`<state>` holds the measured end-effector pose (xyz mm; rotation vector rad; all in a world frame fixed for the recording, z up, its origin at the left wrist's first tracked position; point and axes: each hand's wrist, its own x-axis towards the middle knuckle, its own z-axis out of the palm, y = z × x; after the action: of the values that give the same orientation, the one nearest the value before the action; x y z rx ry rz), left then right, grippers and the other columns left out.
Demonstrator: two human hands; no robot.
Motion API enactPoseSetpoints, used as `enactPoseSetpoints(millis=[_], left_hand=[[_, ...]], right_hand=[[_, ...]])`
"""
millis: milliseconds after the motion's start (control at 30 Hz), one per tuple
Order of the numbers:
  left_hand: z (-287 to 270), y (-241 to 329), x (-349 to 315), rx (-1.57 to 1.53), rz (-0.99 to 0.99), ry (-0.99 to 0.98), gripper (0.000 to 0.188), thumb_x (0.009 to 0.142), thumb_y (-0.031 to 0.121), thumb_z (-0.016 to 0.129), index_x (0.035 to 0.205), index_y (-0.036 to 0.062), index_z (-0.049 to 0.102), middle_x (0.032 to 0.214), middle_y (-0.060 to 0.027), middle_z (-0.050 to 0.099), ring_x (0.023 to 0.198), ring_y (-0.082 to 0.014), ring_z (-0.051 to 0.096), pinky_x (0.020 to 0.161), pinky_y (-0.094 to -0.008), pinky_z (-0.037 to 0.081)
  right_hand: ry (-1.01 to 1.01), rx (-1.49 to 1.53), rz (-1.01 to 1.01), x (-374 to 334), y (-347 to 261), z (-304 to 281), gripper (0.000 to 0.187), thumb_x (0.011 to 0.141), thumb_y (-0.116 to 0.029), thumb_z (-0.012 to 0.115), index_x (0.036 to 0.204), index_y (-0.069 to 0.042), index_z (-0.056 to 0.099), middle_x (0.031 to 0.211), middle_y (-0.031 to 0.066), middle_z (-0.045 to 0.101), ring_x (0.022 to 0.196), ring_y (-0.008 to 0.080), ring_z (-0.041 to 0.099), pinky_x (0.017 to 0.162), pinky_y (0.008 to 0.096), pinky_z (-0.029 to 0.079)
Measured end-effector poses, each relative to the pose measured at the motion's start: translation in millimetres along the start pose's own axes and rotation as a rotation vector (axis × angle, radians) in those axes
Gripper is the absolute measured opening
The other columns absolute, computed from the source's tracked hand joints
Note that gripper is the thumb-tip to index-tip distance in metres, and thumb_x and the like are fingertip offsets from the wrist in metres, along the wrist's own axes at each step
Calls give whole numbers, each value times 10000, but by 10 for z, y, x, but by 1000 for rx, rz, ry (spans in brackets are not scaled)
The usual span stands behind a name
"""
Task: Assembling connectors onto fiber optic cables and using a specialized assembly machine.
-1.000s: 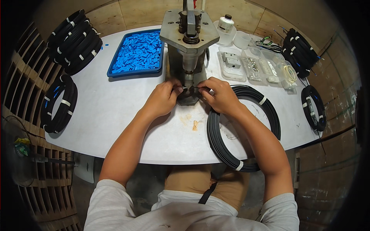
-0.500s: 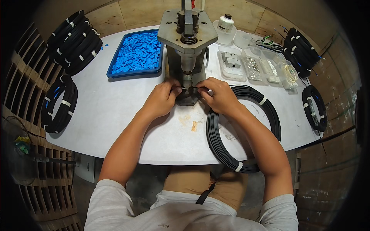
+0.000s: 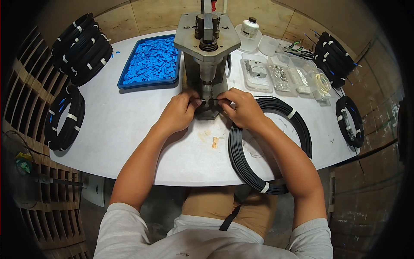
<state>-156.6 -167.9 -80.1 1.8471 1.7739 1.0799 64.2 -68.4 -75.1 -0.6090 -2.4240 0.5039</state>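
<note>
Cable end [image 3: 214, 100]: thin black lead, pinched between both hands at the foot of the grey bench press [image 3: 207, 47], mid-tabletop toward the far edge. Left hand [image 3: 179, 113] and right hand [image 3: 241, 108]: grips pressed together on the lead, as a second ago; only small shifts, so positioning apparently continues. Black cable coil [image 3: 267, 142]: near right edge. Blue tray [image 3: 148, 62] of blue parts: far left. Clear parts boxes [image 3: 280, 73]: far right.

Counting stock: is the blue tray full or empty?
Full: the tray is heaped nearly rim to rim with small blue parts.
</note>
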Motion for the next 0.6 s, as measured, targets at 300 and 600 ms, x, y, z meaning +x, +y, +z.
enactPoseSetpoints(millis=[300, 600], left_hand=[[18, -46, -3, -8, 24, 13, 199, 982, 141, 602, 1068, -32, 649, 1002, -247, 713, 969, -426, 680, 860, -452, 528], [31, -53, -16, -17, 12, 22, 205, 988, 146, 599, 1087, -28, 643, 1003, -234, 716, 977, -419, 681, 872, -451, 526]], right_hand=[[26, 24, 22, 6, 2, 25, 166, 899, -124, 694, 1051, -60, 713, 955, 159, 697, 843, 361, 693, 765, 424, 564], [-1, -10, -1, 5, 13, 22, 190, 887, -54, 694, 1075, -36, 721, 967, 149, 724, 845, 323, 727, 760, 389, 584]])
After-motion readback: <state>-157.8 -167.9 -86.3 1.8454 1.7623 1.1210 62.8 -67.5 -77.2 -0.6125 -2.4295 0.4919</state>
